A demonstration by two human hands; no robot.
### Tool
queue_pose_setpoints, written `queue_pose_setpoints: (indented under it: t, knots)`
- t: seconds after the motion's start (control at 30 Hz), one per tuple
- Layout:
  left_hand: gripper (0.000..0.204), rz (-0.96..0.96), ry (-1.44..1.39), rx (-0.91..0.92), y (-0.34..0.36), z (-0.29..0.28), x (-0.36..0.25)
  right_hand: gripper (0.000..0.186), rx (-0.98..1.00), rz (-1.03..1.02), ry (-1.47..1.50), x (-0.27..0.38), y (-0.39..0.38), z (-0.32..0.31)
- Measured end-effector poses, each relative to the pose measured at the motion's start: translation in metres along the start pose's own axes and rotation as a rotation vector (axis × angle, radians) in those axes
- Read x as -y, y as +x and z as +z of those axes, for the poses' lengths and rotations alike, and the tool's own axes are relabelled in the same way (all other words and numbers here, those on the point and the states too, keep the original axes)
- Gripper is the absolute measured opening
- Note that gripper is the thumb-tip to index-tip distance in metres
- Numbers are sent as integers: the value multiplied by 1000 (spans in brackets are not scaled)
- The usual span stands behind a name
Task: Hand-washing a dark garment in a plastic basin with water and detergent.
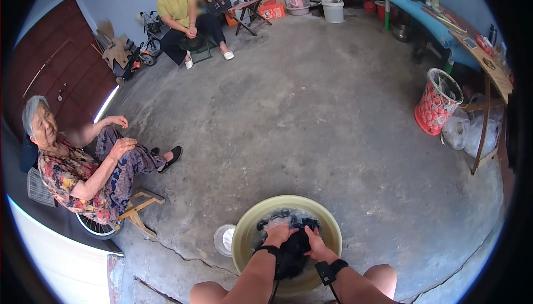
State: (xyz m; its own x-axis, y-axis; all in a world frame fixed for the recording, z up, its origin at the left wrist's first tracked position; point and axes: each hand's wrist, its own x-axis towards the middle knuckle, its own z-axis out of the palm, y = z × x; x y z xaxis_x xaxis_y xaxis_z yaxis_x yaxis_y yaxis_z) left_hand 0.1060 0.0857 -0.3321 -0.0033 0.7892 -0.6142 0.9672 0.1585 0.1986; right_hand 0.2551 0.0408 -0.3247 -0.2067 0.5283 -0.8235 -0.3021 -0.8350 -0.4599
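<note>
A round yellow-green basin point(336, 236) stands on the floor between my knees, with cloudy, sudsy water in it. Bunched in that water is a wet, dark cloth point(292, 255), perhaps a garment; its full shape is hidden. My left hand point(278, 232) grips the cloth on its left side, fingers bent toward the right. On the other side my right hand point(316, 243) holds the cloth's edge, with the thumb lying along it. Both wrists wear black bands. Close against the basin's left side sits a small clear bowl point(225, 239) holding something white.
One person point(83, 176) sits on a low wooden stool point(136, 212) at left; another point(180, 13) sits by the back wall. A red patterned bin point(437, 103) and plastic bags point(478, 136) stand near a blue-covered table point(425, 18) at right. Cracks run across the concrete floor.
</note>
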Motion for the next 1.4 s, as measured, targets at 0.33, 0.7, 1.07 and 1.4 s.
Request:
queue_pose_setpoints:
  t: [0.33,0.7,1.07,1.4]
  knots:
    - [51,454,-315,-493,-98,-8,-43,51,498,17,575,26,-8,-13]
    - [41,-20,-646,-675,-64,-10,-17,25,142,-319,2,-1,-34,39]
    - [55,-246,-352,-249,-74,0,-48,60,-27,-74,178,-8,20,8]
    - [87,-144,-168,-130,-60,11,-16,81,-394,-141,-461,0,11,-3]
